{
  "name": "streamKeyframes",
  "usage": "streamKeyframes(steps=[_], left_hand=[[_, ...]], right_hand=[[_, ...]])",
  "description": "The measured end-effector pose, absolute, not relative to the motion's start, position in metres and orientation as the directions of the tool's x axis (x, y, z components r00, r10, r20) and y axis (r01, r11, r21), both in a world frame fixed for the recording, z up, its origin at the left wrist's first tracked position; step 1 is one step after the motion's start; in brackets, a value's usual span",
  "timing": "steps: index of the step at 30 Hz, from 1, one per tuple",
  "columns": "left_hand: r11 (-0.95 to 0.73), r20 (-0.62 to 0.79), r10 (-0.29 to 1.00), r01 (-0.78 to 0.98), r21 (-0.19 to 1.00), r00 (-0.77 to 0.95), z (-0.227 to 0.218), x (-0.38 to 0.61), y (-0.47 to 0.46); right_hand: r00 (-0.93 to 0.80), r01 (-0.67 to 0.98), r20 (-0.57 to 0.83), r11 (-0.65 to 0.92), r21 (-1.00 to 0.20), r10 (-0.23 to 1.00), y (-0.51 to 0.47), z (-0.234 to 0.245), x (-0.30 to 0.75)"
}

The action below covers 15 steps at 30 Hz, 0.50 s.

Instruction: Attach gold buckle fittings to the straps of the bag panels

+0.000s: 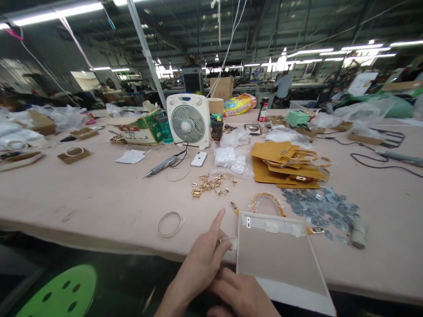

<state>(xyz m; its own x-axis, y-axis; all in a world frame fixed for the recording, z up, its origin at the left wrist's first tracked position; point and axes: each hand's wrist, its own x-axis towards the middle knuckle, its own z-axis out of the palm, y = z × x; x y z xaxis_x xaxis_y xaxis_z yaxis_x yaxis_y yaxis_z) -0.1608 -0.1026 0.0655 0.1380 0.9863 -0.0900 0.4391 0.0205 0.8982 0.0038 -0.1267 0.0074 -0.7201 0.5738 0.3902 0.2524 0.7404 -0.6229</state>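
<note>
- Grey steel roof framing (185,31) spans a deep workshop, lit by long white tube lights (59,14).
- Beneath it runs a wide worktable (125,198) with a pale pinkish-beige, slightly stained covering; a green stool (59,295) with round holes stands below its near edge.
- A white box fan (188,119) with a round grille stands upright toward the far side.
- Mustard-coloured handbags (280,163), smooth and flat, lie stacked to the right of the fan.
- Nearest the person, a pale-lined bag piece (277,255) lies flat, its lower end past the table edge; an arched yellow handle (268,195) shows beyond its top.
- The left hand (205,246), just beside that piece's left side, points its index finger forward, while its thumb and bent fingers pinch a small off-white piece (233,242).
- The right hand (243,293) crosses behind the left wrist, knuckles up and fingers bent; its fingertips are hidden, so its grip cannot be told.
- Thin grey metal plates (320,209) spread in a heap right of the handle.
- An off-white ring (180,220) lies left of the hands.
- Shiny gold fittings (209,184) form a loose scatter ahead.
</note>
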Motion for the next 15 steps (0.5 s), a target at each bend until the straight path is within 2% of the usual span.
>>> streamKeyframes(steps=[3, 7, 9, 15], left_hand=[[-0.044, -0.03, 0.987, 0.45, 0.892, 0.156, 0.062, -0.161, -0.105], [-0.082, -0.016, 0.979, 0.464, 0.882, 0.205, 0.065, -0.16, -0.108], [-0.087, -0.021, 0.977, 0.482, 0.872, 0.214, 0.068, -0.16, -0.11], [-0.102, 0.003, 0.979, 0.476, 0.874, 0.205, 0.077, -0.158, -0.114]], right_hand=[[-0.552, 0.174, 0.457, 0.632, -0.755, 0.698, -0.115, 0.028, 0.021], [-0.3, 0.238, 0.505, 0.576, -0.782, 0.809, -0.095, 0.04, 0.033], [-0.281, 0.272, 0.5, 0.567, -0.777, 0.819, -0.087, 0.041, 0.035], [-0.401, 0.306, 0.384, 0.517, -0.8, 0.832, -0.078, 0.043, 0.036]])
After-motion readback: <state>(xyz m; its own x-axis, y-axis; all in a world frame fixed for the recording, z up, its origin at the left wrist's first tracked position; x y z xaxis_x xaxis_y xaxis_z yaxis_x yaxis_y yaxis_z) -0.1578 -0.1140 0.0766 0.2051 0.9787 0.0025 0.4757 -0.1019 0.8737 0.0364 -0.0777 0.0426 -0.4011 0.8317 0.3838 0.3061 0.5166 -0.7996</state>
